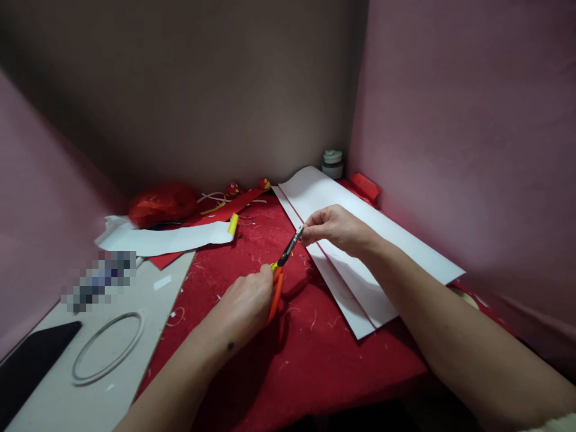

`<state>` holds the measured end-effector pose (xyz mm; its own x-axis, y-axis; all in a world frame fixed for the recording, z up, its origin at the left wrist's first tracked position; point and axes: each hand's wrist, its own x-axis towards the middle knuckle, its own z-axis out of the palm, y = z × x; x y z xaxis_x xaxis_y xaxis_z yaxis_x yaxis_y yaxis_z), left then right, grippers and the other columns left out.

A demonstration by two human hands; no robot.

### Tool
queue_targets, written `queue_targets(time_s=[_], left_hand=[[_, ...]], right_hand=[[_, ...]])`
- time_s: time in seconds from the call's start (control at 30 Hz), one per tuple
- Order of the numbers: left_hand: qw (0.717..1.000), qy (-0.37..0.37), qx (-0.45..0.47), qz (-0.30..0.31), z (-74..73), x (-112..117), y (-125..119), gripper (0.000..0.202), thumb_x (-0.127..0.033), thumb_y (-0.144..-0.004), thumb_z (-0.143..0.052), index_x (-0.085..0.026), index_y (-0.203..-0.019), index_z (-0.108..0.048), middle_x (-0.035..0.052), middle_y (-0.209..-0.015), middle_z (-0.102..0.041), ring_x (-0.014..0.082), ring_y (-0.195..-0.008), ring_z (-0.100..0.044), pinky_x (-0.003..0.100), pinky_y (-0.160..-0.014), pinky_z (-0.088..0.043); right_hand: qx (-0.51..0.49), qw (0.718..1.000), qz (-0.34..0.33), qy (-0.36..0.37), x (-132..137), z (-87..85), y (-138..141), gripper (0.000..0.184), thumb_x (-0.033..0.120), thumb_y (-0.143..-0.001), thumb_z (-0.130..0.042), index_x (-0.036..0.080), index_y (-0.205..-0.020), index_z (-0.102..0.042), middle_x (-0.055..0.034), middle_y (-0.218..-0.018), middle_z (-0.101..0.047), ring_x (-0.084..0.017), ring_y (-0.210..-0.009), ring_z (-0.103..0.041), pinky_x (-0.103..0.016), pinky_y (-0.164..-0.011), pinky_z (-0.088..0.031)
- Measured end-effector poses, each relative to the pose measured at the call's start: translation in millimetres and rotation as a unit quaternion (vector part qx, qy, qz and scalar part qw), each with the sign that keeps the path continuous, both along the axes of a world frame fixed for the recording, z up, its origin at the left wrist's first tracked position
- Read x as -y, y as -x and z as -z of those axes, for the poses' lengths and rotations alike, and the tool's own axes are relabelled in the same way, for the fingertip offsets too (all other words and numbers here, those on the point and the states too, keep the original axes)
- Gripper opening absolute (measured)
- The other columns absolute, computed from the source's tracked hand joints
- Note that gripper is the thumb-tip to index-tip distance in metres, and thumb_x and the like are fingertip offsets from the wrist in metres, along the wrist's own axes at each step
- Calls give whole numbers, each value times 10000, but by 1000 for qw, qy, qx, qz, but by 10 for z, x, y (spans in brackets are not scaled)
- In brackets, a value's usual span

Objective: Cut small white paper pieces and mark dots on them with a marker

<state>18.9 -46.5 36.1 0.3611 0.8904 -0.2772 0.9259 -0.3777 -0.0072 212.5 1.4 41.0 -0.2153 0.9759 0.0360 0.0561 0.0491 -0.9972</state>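
My left hand (pixel 249 297) is wrapped around the handles of a pair of scissors (pixel 276 294) with orange grips and dark blades. Those blades point up and away, and their tips meet a small white piece (pixel 300 229), probably paper. Thumb and fingers of my right hand (pixel 333 229) pinch that piece from the other side. Beneath and behind the right hand lie large white paper sheets (pixel 387 234), one narrow and one wide, side by side. Fingers of the left hand partly hide the scissors' handles.
A red cloth (pixel 315 372) strewn with thin scraps covers the table. At left are a white strip (pixel 171 241) with a yellow clip (pixel 233 224), a red plastic bag (pixel 162 203), a ring (pixel 74 366) and a dark flat object (pixel 42 363). A jar (pixel 332 165) stands at the back.
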Motion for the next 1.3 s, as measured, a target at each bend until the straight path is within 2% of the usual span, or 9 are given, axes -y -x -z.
queue_targets(time_s=[0.23, 0.43, 0.67, 0.8, 0.97, 1.17, 1.3], left_hand=[[1000, -3, 18, 15, 114, -56, 65, 151, -271, -811, -369, -175, -913, -429, 130, -780, -641, 324, -716, -631, 343, -549, -358], [1000, -1, 15, 22, 85, -57, 69, 150, -299, -802, -392, -185, -896, -419, 118, -775, -635, 305, -704, -626, 322, -533, -321], [999, -5, 36, 25, 104, -66, 74, 119, -310, -826, -366, -199, -855, -393, 95, -757, -626, 270, -683, -614, 304, -528, -295], [997, -12, 58, 40, 109, -56, 92, 79, -278, -831, -350, -202, -837, -373, 75, -721, -602, 232, -627, -579, 297, -522, -285], [992, -19, 107, 56, 139, -57, 125, 58, -257, -831, -358, -213, -803, -333, 40, -703, -574, 174, -566, -510, 282, -517, -283], [987, -26, 151, 44, 267, -100, 163, 63, -236, -816, -376, -216, -779, -329, 1, -660, -545, 129, -509, -461, 264, -493, -267], [987, -24, 161, 21, 255, -94, 165, 41, -232, -791, -413, -210, -815, -388, 22, -706, -576, 149, -570, -511, 267, -510, -293]], right_hand=[[27, 1000, -2, -3, -13, -14, -26, 124, 46, -624, -634, 142, -551, -663, -10, -508, -623, -102, -511, -573, -253, -596, -475], [29, 1000, -10, -2, -35, 11, -38, 130, 39, -626, -627, 138, -552, -667, -18, -500, -629, -107, -496, -580, -260, -587, -490], [-79, 995, -45, 47, -73, 78, -71, 48, 112, -633, -660, 111, -587, -647, -47, -539, -656, -151, -519, -635, -319, -624, -540], [-135, 986, -64, 68, -60, 86, -71, 63, 135, -630, -694, 90, -629, -649, -65, -581, -669, -171, -559, -655, -361, -681, -552], [-167, 981, -69, 70, -47, 83, -37, 90, 112, -612, -716, 87, -669, -651, -60, -612, -673, -166, -588, -656, -359, -713, -552], [-186, 977, -81, 72, -27, 141, 70, 99, 164, -635, -717, 94, -666, -654, -69, -619, -676, -151, -598, -647, -330, -723, -542], [-219, 972, -63, 52, -13, 207, 147, 108, 208, -663, -707, 115, -668, -653, -61, -621, -674, -156, -603, -648, -355, -732, -539]])
